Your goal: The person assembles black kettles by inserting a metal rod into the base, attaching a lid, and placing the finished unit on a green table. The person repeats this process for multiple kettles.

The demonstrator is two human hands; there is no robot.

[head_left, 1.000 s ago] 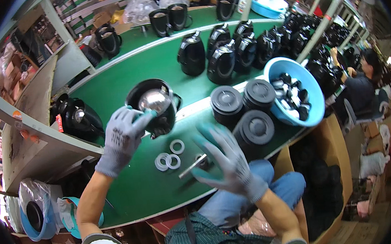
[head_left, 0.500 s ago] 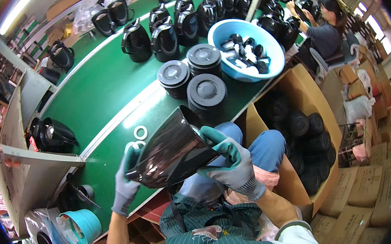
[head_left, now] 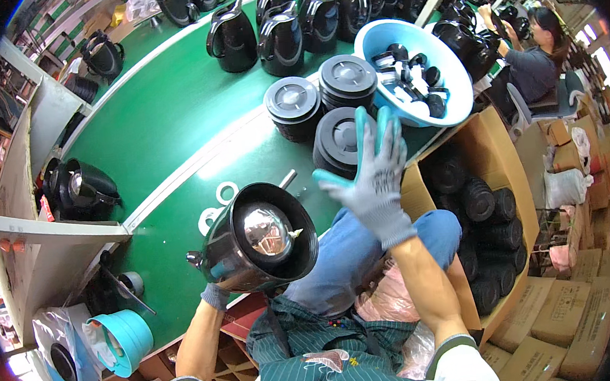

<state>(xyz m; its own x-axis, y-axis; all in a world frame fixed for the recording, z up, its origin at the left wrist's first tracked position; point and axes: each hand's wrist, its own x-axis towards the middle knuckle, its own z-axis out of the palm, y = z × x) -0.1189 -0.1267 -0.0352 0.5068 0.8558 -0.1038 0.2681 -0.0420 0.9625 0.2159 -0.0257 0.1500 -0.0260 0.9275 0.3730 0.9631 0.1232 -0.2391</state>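
A glossy black kettle body (head_left: 225, 260) is tipped in my left hand (head_left: 216, 296), its open end turned up toward me. A shiny metal dome (head_left: 266, 231) shows inside it. The gloved left fingers are mostly hidden behind the body, closed round it. My right hand (head_left: 378, 183), in a grey and green glove, is spread and holds nothing. Its fingertips overlap the nearest stack of black round discs (head_left: 331, 144); contact cannot be made out. Two more disc stacks (head_left: 293, 100) stand beside it. White rings (head_left: 227, 192) and a thin metal rod (head_left: 288, 178) show just beyond the kettle body.
A light blue basin (head_left: 466, 94) of small black and white parts stands right of the stacks. A cardboard box (head_left: 512, 170) of black round parts is at my right. Black kettles (head_left: 232, 39) line the green table (head_left: 146, 140). A co-worker (head_left: 536, 62) sits far right.
The kettle body has turned so its open end faces me. My right hand has let go of it and reached forward to the disc stacks. The view has shifted slightly.
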